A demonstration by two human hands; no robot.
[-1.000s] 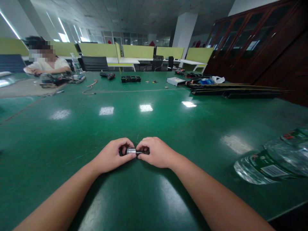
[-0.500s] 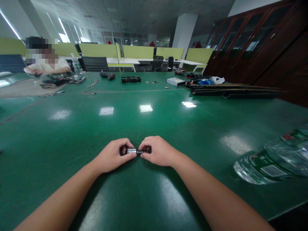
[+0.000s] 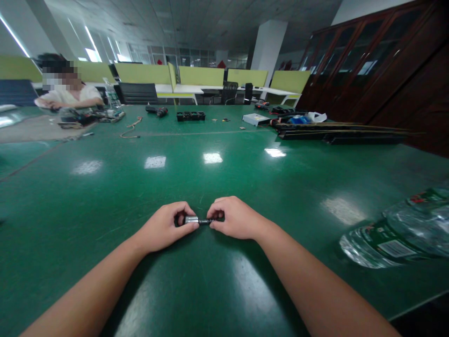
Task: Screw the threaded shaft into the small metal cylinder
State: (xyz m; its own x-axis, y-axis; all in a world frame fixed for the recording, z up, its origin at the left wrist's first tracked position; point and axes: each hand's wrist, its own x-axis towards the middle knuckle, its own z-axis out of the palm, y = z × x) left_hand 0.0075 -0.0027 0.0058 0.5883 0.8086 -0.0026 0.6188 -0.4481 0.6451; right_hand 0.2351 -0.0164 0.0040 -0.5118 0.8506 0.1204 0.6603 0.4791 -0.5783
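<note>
My left hand (image 3: 163, 228) rests low over the green table (image 3: 210, 185), its thumb and fingers closed around a small silver-and-black cylinder (image 3: 191, 220). From the cylinder's right end a thin dark rod (image 3: 204, 222) sticks out. My right hand (image 3: 235, 218) pinches the far end of this rod between thumb and fingertips. Cylinder and rod lie in one line, roughly level, just above or on the tabletop. The rod's right tip is hidden by my right fingers, and the cylinder's left end is partly covered by my left hand.
Large clear water bottles (image 3: 393, 238) lie at the right. Across the table are a black power tool (image 3: 156, 111), a black block with round openings (image 3: 191, 116), a grey metal box (image 3: 256, 119) and long black rails (image 3: 365, 133). A person (image 3: 68, 93) sits at the far left.
My right hand has shifted slightly to the right along the rod, so more of the rod shows between the hands. My left hand and the cylinder have stayed in place.
</note>
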